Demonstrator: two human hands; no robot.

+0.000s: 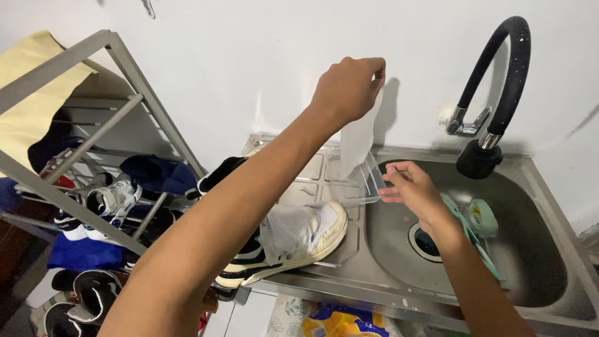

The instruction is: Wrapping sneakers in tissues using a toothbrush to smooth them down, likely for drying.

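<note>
Your left hand (349,87) pinches a white wipe (357,143) drawn up from what looks like a clear packet (362,184), which your right hand (412,190) grips above the sink (536,249).

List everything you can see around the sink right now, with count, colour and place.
sink: one, stainless steel, right, with drain at the bottom
faucet: one, black flexible neck, on the wall above the sink
clear plastic container: one, transparent, at the sink's left edge
white wipe: one, rising out of the container
sneaker: one, white and black, on the drainboard, a grey cloth stuffed in it
brush: one, pale green, lying in the sink
tape roll: one, greenish, in the sink beside the brush
shoe rack: one, grey metal, left, holding shoes and dark cloths
left hand: grip pinching the wipe's top
right hand: steadying the container
</note>
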